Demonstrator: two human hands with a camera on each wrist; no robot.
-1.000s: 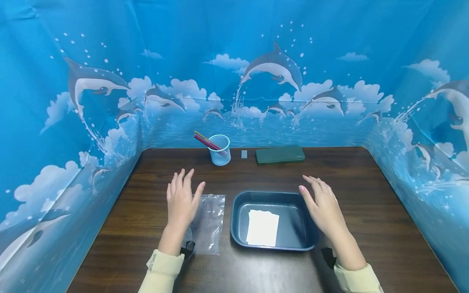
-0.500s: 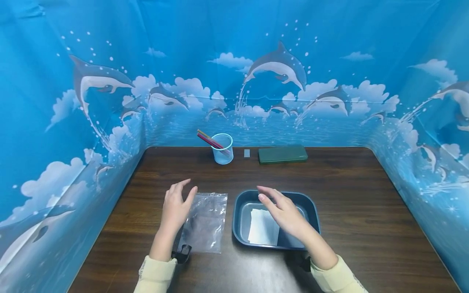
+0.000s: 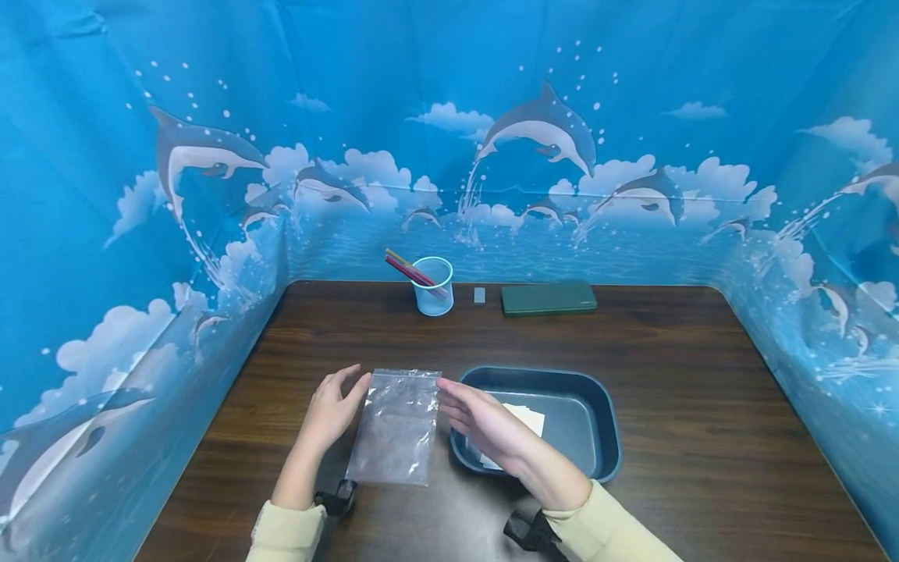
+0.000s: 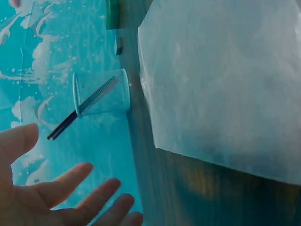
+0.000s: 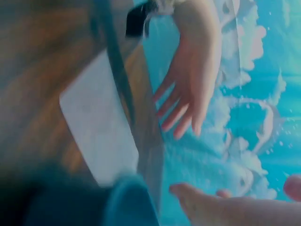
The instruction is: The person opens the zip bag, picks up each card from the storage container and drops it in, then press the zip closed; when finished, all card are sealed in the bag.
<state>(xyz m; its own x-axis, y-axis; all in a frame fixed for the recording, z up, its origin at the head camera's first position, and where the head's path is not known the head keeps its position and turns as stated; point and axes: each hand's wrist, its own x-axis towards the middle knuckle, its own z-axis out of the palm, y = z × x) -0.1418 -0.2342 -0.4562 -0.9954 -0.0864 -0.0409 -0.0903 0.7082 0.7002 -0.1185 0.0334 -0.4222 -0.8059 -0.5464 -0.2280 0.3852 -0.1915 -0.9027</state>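
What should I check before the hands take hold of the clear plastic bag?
1. Clear plastic bag lies flat on the table: ok.
2. Left hand open beside the bag's left edge: ok.
3. Right hand open at its right edge: ok.
4. Either hand has a grip on the bag: not ok.
5. Bag mouth open: cannot tell.
6. White paper in the blue tray: ok.

Dark wooden table [image 3: 674, 375], blue dolphin-print backdrop [image 3: 421, 94]
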